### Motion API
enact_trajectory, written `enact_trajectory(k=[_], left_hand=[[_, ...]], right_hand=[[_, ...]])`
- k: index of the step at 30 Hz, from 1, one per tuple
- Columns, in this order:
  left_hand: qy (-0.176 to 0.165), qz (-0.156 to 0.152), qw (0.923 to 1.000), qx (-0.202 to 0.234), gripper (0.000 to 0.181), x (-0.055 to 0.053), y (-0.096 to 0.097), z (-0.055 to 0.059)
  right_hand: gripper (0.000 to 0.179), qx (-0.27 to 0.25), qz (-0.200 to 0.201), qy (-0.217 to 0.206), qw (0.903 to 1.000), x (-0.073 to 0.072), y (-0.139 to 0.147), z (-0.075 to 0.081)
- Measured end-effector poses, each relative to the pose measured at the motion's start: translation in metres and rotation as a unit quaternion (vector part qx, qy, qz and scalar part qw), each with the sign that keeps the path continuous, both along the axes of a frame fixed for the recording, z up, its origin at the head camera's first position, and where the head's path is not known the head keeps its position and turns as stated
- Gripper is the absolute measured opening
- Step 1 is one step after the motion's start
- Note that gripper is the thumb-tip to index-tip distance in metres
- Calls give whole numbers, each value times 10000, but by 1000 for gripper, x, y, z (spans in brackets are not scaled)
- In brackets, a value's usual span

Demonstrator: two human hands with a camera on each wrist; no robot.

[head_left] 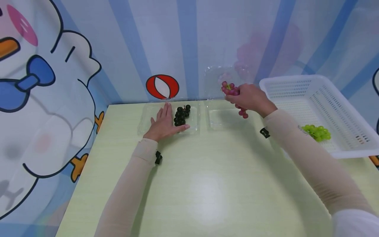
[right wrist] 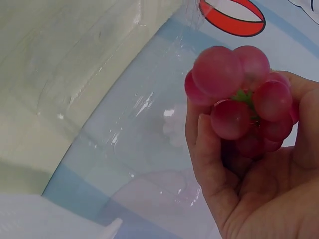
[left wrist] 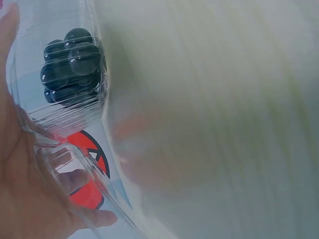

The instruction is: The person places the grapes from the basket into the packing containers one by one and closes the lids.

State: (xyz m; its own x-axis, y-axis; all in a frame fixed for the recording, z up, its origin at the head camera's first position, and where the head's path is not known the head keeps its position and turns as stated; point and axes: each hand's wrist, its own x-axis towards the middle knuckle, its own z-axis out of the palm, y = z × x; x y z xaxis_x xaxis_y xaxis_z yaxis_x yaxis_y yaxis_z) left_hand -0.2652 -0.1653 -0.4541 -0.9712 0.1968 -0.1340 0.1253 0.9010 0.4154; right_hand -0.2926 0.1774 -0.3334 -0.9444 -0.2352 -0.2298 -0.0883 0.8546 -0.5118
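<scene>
Basket (head_left: 340, 102) still holds green grapes (head_left: 319, 133); leftward, right hand (head_left: 251, 97) grips red grapes (head_left: 230, 89), spread left hand (head_left: 163, 125) flanks boxed black grapes (head_left: 180, 117).

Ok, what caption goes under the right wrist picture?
The right hand holds a bunch of red grapes near a clear container.

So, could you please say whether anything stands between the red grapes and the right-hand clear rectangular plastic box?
Nothing visible does: the right hand holds the grapes before the raised clear lid; the box is open.
</scene>
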Motion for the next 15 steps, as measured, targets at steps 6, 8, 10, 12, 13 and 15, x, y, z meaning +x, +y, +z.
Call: enact_trajectory(k=[6, 8, 10, 12, 13, 15], left_hand=[[-27, -2, 10000, -48, 129, 1, 1, 1], [-38, -1, 10000, -70, 130, 1, 1, 1], [-33, 3, 10000, -94, 130, 1, 1, 0], [-33, 13, 10000, -91, 130, 0, 1, -1], [-32, 18, 9999, -95, 131, 0, 1, -1], [-22, 29, 10000, -90, 131, -1, 1, -1]], right_hand=[[50, -311, 178, 9, 9994, -1, -14, -9], [50, -429, 204, -33, 9989, -1, -19, -12], [49, -572, 215, -113, 9981, -1, -24, -14], [50, -669, 229, -160, 9974, -1, -30, -17], [51, -719, 242, -168, 9970, 0, -33, -18], [51, -792, 258, -173, 9964, 0, -39, -20]])
